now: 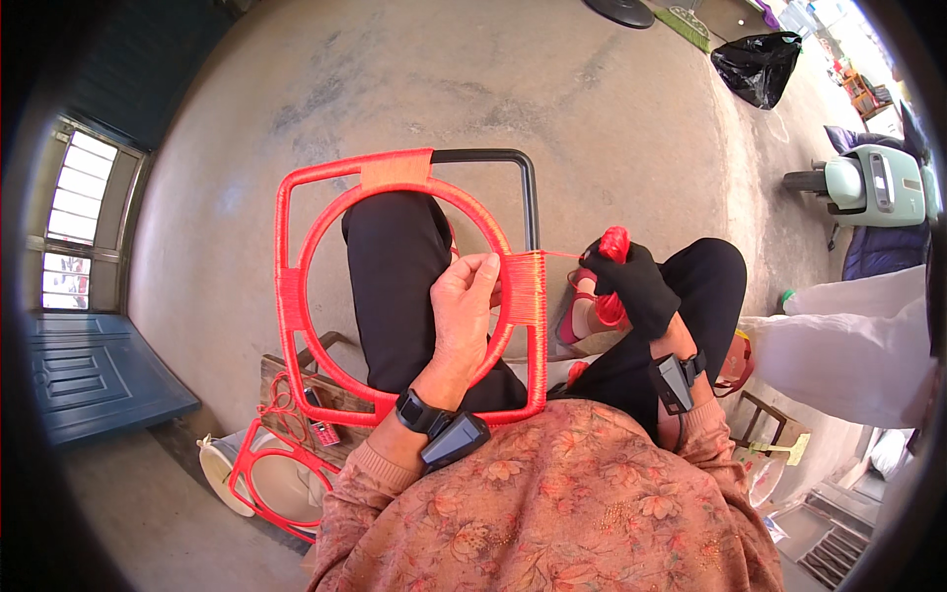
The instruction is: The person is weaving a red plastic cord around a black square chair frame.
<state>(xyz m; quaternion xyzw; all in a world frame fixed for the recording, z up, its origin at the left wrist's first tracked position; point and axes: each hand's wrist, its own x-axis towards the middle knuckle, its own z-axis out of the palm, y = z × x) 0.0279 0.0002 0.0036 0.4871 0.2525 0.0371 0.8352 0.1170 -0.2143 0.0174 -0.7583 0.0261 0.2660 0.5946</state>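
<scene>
A square frame [282, 237] with a ring inside it rests over my lap, most of it wrapped in red cord. Its upper right corner [531, 187] is bare black tube. My left hand [464, 306] is closed on the ring's right side, thumb up against the wrapped joint [525, 288]; some fingertips are hidden behind it. Out to the right, my right hand [636, 286], in a black glove, grips a long bundle of red cord [614, 247]. A thin strand runs taut from that joint to the glove.
At lower left, another red-wrapped frame [258, 493] leans by a pale bucket [219, 472] and a wooden board [340, 375]. White cloth [848, 326] hangs at right, below a mint-green scooter [878, 185]. A black plastic bag [758, 67] and a green broom [683, 28] are farther off.
</scene>
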